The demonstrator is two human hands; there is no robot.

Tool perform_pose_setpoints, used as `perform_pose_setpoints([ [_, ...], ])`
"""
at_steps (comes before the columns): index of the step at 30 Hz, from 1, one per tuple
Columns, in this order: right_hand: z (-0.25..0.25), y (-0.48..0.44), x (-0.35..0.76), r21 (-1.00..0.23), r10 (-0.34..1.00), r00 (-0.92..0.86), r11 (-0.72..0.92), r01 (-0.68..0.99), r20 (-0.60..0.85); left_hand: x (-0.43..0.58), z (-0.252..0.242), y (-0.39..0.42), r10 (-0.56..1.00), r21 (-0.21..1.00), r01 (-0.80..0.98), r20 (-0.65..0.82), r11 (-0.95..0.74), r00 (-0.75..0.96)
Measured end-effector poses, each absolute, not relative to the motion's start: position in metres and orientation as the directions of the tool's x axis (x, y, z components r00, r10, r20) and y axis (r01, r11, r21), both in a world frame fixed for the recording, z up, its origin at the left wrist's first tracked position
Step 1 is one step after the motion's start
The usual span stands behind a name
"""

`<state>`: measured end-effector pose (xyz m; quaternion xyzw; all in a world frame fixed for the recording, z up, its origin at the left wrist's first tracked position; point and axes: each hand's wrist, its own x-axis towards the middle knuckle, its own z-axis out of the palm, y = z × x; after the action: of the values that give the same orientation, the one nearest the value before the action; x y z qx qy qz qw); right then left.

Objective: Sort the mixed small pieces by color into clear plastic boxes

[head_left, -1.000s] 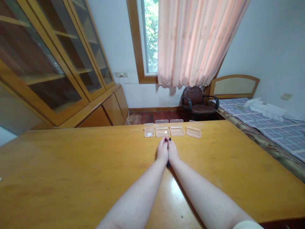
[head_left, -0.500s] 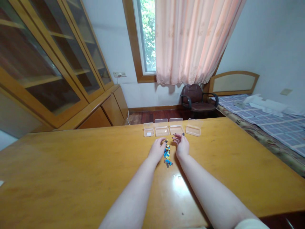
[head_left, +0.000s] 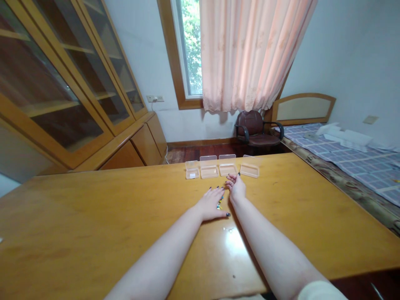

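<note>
My left hand lies palm down over a small pile of blue and yellow plastic pieces, thumb and fingers spread apart. Most of the pile is hidden under that hand; only a few pieces show between thumb and forefinger. Just to the right, my right hand rests on its side on the table, fingers loosely curved and apart, palm toward the pile. Nothing can be seen held in it. Beyond both hands stand several clear plastic boxes with raised lids, among them a small box holding something white.
The wooden table spreads out on both sides. Other clear boxes are the second box, the third box and the rightmost box. Past the table are an office chair, a bed and a glass-door cabinet.
My left hand has shifted from the pile's left side to over it, its fingers spreading and covering most pieces. My right hand stays nearly in place. The view has turned slightly.
</note>
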<state>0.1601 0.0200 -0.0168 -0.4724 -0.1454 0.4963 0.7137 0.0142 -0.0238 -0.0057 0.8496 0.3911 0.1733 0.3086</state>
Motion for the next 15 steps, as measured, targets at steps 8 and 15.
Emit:
perform_pose_setpoints([
  [8,-0.020,0.021,0.152,-0.829,0.847,0.476,0.078,-0.553,-0.238,0.030,-0.008,-0.041,0.774,0.576,0.600,0.094,-0.555,0.626],
  [15,-0.023,0.028,0.170,-0.846,0.818,0.544,0.147,-0.513,-0.187,0.053,-0.011,-0.023,0.759,0.587,0.553,0.175,-0.592,0.627],
])
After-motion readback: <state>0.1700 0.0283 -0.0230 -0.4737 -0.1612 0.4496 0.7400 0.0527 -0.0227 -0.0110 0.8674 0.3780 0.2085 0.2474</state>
